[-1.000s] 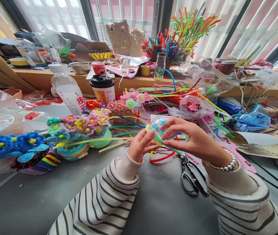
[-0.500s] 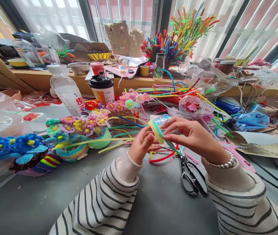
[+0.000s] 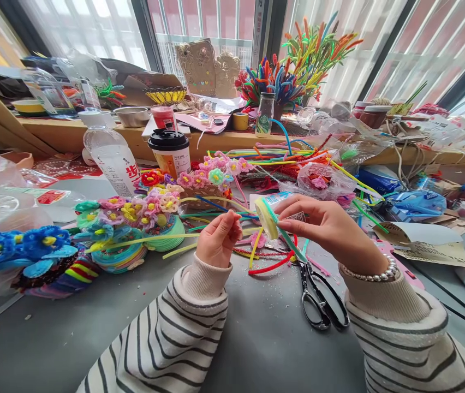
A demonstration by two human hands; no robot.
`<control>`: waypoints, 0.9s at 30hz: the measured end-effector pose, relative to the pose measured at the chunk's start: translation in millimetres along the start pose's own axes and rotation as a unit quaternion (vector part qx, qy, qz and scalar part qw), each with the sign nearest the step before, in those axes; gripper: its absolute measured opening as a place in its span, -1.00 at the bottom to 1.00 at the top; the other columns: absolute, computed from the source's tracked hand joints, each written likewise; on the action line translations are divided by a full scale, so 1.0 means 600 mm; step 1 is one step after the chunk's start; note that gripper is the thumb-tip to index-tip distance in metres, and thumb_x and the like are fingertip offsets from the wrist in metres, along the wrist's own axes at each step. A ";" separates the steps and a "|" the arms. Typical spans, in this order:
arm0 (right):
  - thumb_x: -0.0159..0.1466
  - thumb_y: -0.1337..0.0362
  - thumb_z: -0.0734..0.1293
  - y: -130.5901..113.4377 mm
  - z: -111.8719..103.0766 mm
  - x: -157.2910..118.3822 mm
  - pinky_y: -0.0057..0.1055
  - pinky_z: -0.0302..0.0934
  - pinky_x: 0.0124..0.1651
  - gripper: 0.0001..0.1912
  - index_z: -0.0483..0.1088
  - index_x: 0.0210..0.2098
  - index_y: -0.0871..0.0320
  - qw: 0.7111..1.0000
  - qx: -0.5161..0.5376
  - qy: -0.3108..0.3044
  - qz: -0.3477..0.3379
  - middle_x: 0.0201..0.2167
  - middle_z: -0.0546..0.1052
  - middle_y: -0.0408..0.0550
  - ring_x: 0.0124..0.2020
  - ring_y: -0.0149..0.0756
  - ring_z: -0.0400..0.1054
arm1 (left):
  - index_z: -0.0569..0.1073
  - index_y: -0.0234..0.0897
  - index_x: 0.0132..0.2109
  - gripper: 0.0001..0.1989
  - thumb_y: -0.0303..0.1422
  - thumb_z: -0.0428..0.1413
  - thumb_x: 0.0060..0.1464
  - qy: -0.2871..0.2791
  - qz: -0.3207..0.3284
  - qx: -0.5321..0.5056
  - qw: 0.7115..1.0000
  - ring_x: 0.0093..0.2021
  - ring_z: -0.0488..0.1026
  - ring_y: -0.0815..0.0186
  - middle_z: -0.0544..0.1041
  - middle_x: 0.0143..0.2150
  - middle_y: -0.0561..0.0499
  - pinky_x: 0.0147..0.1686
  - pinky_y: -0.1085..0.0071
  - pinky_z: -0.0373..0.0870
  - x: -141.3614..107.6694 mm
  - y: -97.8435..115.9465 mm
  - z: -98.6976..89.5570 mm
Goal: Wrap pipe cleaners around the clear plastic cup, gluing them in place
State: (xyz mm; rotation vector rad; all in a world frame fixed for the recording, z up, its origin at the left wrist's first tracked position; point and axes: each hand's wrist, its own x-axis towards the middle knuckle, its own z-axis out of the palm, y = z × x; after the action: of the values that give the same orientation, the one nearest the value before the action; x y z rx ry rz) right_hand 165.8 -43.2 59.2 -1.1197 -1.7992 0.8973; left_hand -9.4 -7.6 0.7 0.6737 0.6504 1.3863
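Note:
My right hand (image 3: 318,224) pinches a round coil of fuzzy pipe cleaner (image 3: 267,219), pale yellow with a green edge, held tilted above the table. To its left, my left hand (image 3: 218,237) is closed, thumb and fingertips together; what they pinch, if anything, cannot be made out. A long yellow pipe cleaner (image 3: 162,237) runs up to the left hand, and its end is hidden there. Below the coil lie black-handled scissors (image 3: 318,297), their blades partly covered, beside a red pipe cleaner (image 3: 271,267).
Fuzzy flower baskets (image 3: 118,251) crowd the left, with a plastic bottle (image 3: 112,155) and lidded cup (image 3: 170,150) behind. Loose pipe cleaners (image 3: 252,155) lie at the back. A pink tool (image 3: 400,265) with a black cord and a brown paper piece (image 3: 433,245) lie right.
My left hand has come away from the coil, moving slightly left, and its fingers have closed together. The right hand keeps hold of the coil, now turned to show more of its face.

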 end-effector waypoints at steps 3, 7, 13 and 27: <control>0.06 0.21 0.36 -0.003 -0.004 -0.001 -0.41 0.28 -0.22 -0.86 0.46 -0.44 0.16 1.000 0.004 0.004 0.004 -0.28 0.46 -0.03 -0.19 -0.32 0.33 | 0.45 -0.34 -0.59 -0.70 -0.26 0.33 -0.50 -0.009 -0.004 0.031 0.999 -0.65 0.23 0.56 0.34 -0.70 0.14 -0.65 0.59 0.14 -0.005 -0.002 0.002; 0.07 0.22 0.36 -0.005 -0.008 -0.004 -0.43 0.29 -0.24 -0.87 0.45 -0.44 0.16 1.000 0.015 0.005 -0.001 -0.26 0.44 -0.03 -0.19 -0.33 0.33 | 0.40 -0.31 -0.59 -0.78 -0.30 0.27 -0.35 -0.039 0.015 0.057 0.997 -0.64 0.24 0.54 0.34 -0.68 0.15 -0.61 0.57 0.15 -0.011 -0.003 0.001; 0.08 0.24 0.35 -0.010 -0.007 -0.008 -0.37 0.26 -0.17 -0.89 0.43 -0.44 0.15 0.996 -0.070 0.022 -0.044 -0.27 0.45 -0.03 -0.20 -0.32 0.33 | 0.24 -0.32 -0.71 -0.69 -0.28 0.18 -0.26 -0.086 0.018 0.071 0.994 -0.69 0.21 0.52 0.23 -0.71 0.16 -0.65 0.53 0.13 -0.008 -0.002 0.000; 0.10 0.30 0.33 -0.025 0.000 -0.014 -0.38 0.20 -0.08 -0.94 0.42 -0.45 0.16 0.971 -0.210 0.007 -0.113 -0.28 0.41 -0.05 -0.18 -0.34 0.30 | 0.51 -0.36 -0.48 -0.69 -0.24 0.31 -0.45 0.007 -0.017 0.106 0.994 -0.58 0.44 0.44 0.52 -0.57 0.04 -0.49 0.52 0.40 -0.008 -0.009 -0.005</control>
State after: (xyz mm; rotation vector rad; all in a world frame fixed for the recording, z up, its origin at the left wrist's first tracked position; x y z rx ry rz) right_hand 162.8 -56.3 70.1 -1.1374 -2.1130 0.3796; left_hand -8.5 -12.4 -5.0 0.8186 0.8238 1.3026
